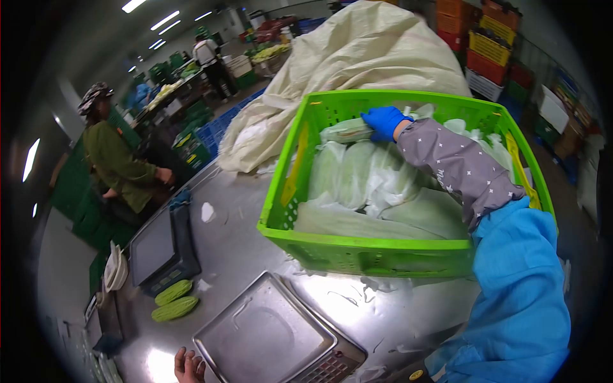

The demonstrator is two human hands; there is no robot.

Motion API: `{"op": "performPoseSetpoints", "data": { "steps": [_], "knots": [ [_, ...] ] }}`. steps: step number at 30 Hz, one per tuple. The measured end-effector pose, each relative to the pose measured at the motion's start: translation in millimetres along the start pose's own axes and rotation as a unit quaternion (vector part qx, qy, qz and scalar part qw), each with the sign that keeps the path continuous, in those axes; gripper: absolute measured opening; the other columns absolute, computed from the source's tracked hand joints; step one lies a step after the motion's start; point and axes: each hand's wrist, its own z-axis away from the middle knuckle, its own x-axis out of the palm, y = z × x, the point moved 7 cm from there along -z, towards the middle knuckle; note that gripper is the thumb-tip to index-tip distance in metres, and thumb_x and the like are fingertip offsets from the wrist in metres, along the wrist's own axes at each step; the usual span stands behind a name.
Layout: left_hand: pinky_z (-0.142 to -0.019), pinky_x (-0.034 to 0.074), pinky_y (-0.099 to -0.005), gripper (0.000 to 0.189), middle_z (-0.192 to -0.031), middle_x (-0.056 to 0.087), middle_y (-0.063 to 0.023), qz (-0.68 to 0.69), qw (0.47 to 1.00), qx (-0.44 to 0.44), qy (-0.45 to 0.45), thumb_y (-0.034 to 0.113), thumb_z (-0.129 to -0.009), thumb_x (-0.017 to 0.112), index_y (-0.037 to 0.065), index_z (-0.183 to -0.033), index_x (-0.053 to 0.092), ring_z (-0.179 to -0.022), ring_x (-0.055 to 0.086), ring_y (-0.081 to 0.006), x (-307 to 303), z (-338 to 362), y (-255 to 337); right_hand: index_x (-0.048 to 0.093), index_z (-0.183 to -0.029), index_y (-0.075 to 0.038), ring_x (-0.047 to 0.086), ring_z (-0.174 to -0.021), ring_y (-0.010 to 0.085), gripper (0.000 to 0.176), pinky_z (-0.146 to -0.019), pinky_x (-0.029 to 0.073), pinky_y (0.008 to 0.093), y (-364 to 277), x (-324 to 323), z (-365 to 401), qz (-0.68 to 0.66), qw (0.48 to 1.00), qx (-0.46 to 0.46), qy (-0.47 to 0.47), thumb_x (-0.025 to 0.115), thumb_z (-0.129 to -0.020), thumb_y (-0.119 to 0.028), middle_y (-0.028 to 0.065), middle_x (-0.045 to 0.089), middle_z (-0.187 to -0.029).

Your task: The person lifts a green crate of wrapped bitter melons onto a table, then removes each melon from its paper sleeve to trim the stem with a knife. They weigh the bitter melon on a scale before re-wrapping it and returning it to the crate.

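Note:
My right hand [385,123], in a blue glove, reaches into the back of a bright green plastic crate [367,247]. Its fingers curl over the end of a plastic-wrapped vegetable pack [345,131]. Beneath it lie several more pale green packs [357,172] in thin clear and white bags. At the bottom edge, my left hand [189,366] is bare and only partly in view, its fingers slightly bent and apart with nothing in them. Beside it sits a steel-topped weighing scale [265,332]. Two bumpy green bitter melons [174,309] lie further left on the metal table [233,220].
A second, dark scale [163,249] stands at the table's left. Behind the crate rises a large cream woven sack [370,51]. A person in a green jacket [121,159] is at the left, another person [207,57] further back. Stacked coloured crates [488,48] stand at back right.

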Motion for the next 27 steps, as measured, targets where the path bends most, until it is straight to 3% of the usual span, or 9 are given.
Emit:
{"op": "performPoseSetpoints", "data": {
  "steps": [5,11,13,15,18,22,24,25,27],
  "knots": [
    [-0.082,0.043,-0.0299,0.041,-0.114,0.050,-0.0123,-0.024,0.998,-0.010,0.051,0.016,-0.086,0.052,0.004,-0.123,0.040,-0.098,0.051,-0.0203,-12.8,32.5,-7.4,0.044,-0.120,-0.007,0.058,-0.084,0.0317,0.062,-0.068,0.048,0.0390,10.4,29.9,-22.8,0.080,0.992,0.041,-0.088,0.065,-0.063,-0.021,0.0158,0.058,-0.093],
    [-0.086,0.043,-0.0324,0.041,-0.115,0.049,-0.0154,-0.028,0.997,-0.019,0.067,0.014,-0.086,0.052,-0.001,-0.122,0.040,-0.101,0.050,-0.0235,-9.1,61.2,-8.1,0.063,-0.088,-0.004,0.059,-0.080,0.0332,0.039,-0.069,0.048,0.0395,1.8,-8.3,-11.3,0.062,0.998,0.030,0.002,0.070,-0.053,-0.020,0.0187,0.059,-0.085],
    [-0.086,0.043,-0.0326,0.041,-0.115,0.048,-0.0160,-0.026,0.998,-0.016,0.060,0.014,-0.086,0.053,-0.001,-0.122,0.040,-0.101,0.050,-0.0237,-11.2,67.9,-6.3,0.063,-0.088,-0.003,0.059,-0.079,0.0349,0.045,-0.070,0.049,0.0396,12.3,-14.0,6.7,-0.076,0.976,0.086,-0.185,0.074,-0.049,-0.023,0.0223,0.059,-0.085],
    [-0.086,0.043,-0.0329,0.042,-0.114,0.049,-0.0159,-0.007,0.999,-0.008,0.050,0.013,-0.085,0.053,-0.001,-0.122,0.040,-0.101,0.051,-0.0239,-3.6,73.7,-0.5,0.063,-0.089,-0.003,0.061,-0.075,0.0300,0.048,-0.067,0.049,0.0370,21.5,-34.5,25.8,-0.104,0.971,0.113,-0.182,0.075,-0.051,-0.030,0.0195,0.061,-0.084],
    [-0.085,0.043,-0.0323,0.040,-0.112,0.050,-0.0141,0.021,1.000,-0.006,0.018,0.013,-0.085,0.054,-0.001,-0.120,0.041,-0.100,0.051,-0.0223,10.0,74.7,-2.8,0.061,-0.095,-0.003,0.059,-0.070,0.0152,0.045,-0.058,0.047,0.0271,15.6,-77.7,71.6,-0.533,0.811,0.192,-0.143,0.067,-0.068,-0.037,0.0072,0.061,-0.081],
    [-0.082,0.046,-0.0312,0.037,-0.106,0.053,-0.0127,0.043,0.995,-0.002,-0.085,0.011,-0.084,0.055,-0.001,-0.116,0.044,-0.093,0.054,-0.0202,63.5,79.3,-0.1,0.060,-0.100,-0.006,0.058,-0.065,0.0130,0.047,-0.058,0.047,0.0255,-0.8,-162.5,130.4,-0.591,0.775,0.214,-0.065,0.065,-0.069,-0.041,0.0054,0.061,-0.077],
    [-0.081,0.046,-0.0317,0.036,-0.103,0.054,-0.0124,0.069,0.988,-0.008,-0.139,0.010,-0.083,0.057,-0.001,-0.115,0.045,-0.092,0.055,-0.0212,102.1,88.2,-1.4,0.058,-0.102,-0.008,0.056,-0.064,0.0104,0.042,-0.056,0.044,0.0239,-40.4,-202.4,168.2,-0.731,0.658,0.172,-0.063,0.060,-0.075,-0.041,0.0037,0.061,-0.079],
    [-0.080,0.047,-0.0327,0.036,-0.102,0.055,-0.0123,0.083,0.984,-0.012,-0.159,0.009,-0.081,0.058,0.000,-0.114,0.047,-0.091,0.055,-0.0221,124.5,96.1,0.1,0.058,-0.102,-0.008,0.056,-0.064,0.0104,0.042,-0.056,0.044,0.0239,-57.7,-204.3,181.3,-0.727,0.660,0.179,-0.063,0.060,-0.075,-0.041,0.0037,0.061,-0.079],
    [-0.079,0.046,-0.0281,0.042,-0.107,0.050,-0.0160,0.072,0.966,-0.025,-0.247,0.006,-0.081,0.053,-0.003,-0.120,0.041,-0.091,0.054,-0.0216,168.6,111.8,-4.2,0.058,-0.101,-0.009,0.057,-0.069,0.0094,0.040,-0.059,0.044,0.0228,-78.7,-210.4,204.7,-0.842,0.502,0.187,0.070,0.059,-0.077,-0.042,0.0035,0.061,-0.082]
  ]
}}
